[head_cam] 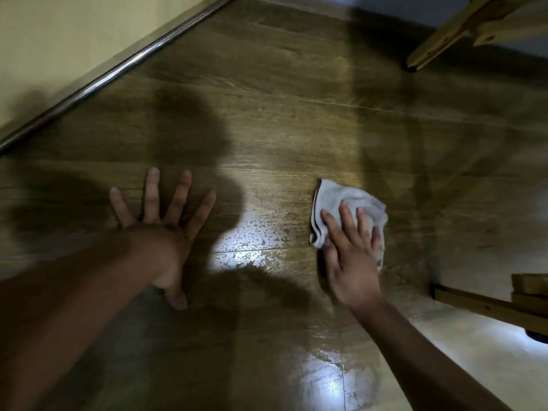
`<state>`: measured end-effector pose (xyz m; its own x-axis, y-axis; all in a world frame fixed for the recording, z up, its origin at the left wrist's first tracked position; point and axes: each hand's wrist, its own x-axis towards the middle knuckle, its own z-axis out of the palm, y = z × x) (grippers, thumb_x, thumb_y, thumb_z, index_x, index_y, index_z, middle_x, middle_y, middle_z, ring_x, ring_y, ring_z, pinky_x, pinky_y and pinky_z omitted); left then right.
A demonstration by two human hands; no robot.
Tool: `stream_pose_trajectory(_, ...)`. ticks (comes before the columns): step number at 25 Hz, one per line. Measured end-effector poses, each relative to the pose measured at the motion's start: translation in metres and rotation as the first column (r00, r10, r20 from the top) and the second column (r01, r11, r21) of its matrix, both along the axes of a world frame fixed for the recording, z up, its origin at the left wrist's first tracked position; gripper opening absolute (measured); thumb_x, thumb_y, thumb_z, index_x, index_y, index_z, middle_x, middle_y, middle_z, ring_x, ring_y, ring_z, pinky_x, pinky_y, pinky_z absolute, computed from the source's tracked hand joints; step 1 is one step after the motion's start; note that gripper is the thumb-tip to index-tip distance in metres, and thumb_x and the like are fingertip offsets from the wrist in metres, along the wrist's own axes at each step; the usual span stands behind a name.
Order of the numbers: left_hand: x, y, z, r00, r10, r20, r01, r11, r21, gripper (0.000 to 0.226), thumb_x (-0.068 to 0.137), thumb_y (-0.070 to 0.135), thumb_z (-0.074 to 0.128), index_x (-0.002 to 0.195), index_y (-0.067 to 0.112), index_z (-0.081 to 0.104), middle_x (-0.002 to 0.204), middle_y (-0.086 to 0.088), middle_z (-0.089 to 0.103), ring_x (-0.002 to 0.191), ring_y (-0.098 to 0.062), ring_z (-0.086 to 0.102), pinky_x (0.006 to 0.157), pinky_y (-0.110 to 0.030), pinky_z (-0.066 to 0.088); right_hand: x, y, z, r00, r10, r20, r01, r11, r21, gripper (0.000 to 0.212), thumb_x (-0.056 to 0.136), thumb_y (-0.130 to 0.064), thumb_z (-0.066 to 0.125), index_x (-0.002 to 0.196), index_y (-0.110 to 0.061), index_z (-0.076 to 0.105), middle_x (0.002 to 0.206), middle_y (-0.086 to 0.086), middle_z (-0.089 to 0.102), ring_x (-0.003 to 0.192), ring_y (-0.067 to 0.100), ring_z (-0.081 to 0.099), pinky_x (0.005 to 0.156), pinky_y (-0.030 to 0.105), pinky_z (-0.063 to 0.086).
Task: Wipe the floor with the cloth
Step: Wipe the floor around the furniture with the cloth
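Right hand, grip released, presses cloth to floor, striped edge leftward; left hand splayed.

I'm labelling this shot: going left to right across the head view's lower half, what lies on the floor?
From the left: left hand, wet patch, cloth under the right hand, wooden rail.

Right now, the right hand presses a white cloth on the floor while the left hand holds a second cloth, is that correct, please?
Not quite: the head view shows the left hand holding nothing, resting flat on the floor with fingers spread. The right hand does press the white cloth on the floor.
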<state>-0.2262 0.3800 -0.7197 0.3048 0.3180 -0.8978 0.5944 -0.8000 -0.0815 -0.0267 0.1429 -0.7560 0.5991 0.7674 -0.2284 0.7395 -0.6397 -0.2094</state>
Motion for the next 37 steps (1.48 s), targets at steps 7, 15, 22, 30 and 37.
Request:
stream_pose_trajectory(7, -0.001, 0.006, 0.002, 1.0, -0.02, -0.001, 0.02, 0.998, -0.051, 0.171, 0.035, 0.071, 0.086, 0.102, 0.037, -0.068, 0.114, -0.007, -0.075, 0.107, -0.051, -0.064, 0.097, -0.086, -0.006, 0.061, 0.107, -0.003, 0.995, 0.072, -0.073, -0.069, 0.997, 0.035, 0.05, 0.1, -0.038, 0.028, 0.15, -0.042, 0.024, 0.163, -0.003, 0.009, 0.151, 0.022, -0.008, 0.119, 0.052, -0.006)
stream_pose_trajectory(15, -0.002, 0.006, 0.001, 1.0, -0.006, 0.016, 0.007, 0.998, -0.06, 0.173, 0.036, 0.065, 0.089, 0.104, 0.038, -0.067, 0.116, -0.007, -0.074, 0.107, -0.049, -0.065, 0.094, -0.085, -0.011, 0.125, 0.221, -0.006, 0.993, 0.12, -0.02, -0.121, 0.992, -0.041, 0.048, 0.101, -0.043, 0.025, 0.149, -0.048, 0.019, 0.164, -0.006, 0.004, 0.15, 0.024, -0.006, 0.116, 0.055, -0.005)
stream_pose_trajectory(22, -0.004, 0.006, -0.002, 0.998, -0.032, 0.045, 0.033, 0.999, -0.036, 0.173, 0.036, 0.067, 0.089, 0.111, 0.038, -0.065, 0.119, -0.007, -0.073, 0.109, -0.049, -0.064, 0.096, -0.086, -0.009, 0.18, 0.31, -0.005, 0.982, 0.186, -0.011, -0.186, 0.973, -0.134, 0.05, 0.101, -0.048, 0.024, 0.149, -0.048, 0.011, 0.164, -0.003, -0.001, 0.15, 0.032, -0.007, 0.116, 0.061, 0.003)
stream_pose_trajectory(30, -0.004, 0.004, -0.001, 0.998, -0.032, 0.047, 0.033, 0.999, -0.016, 0.173, 0.037, 0.068, 0.088, 0.112, 0.038, -0.064, 0.118, -0.006, -0.074, 0.114, -0.049, -0.061, 0.097, -0.086, -0.008, 0.179, 0.323, -0.004, 0.973, 0.228, 0.025, -0.22, 0.959, -0.179, 0.055, 0.102, -0.042, 0.026, 0.153, -0.035, 0.007, 0.164, 0.006, -0.002, 0.149, 0.038, -0.005, 0.117, 0.062, 0.007)
stream_pose_trajectory(37, -0.002, 0.003, 0.004, 0.999, -0.035, 0.023, 0.035, 0.999, -0.021, 0.167, 0.045, 0.066, 0.088, 0.116, 0.036, -0.06, 0.112, -0.007, -0.075, 0.118, -0.052, -0.057, 0.1, -0.085, -0.004, 0.117, 0.225, 0.003, 0.984, 0.168, -0.058, -0.168, 0.986, 0.003, 0.047, 0.102, -0.047, 0.024, 0.148, -0.041, 0.027, 0.163, -0.004, 0.015, 0.15, 0.026, 0.005, 0.118, 0.052, 0.005)
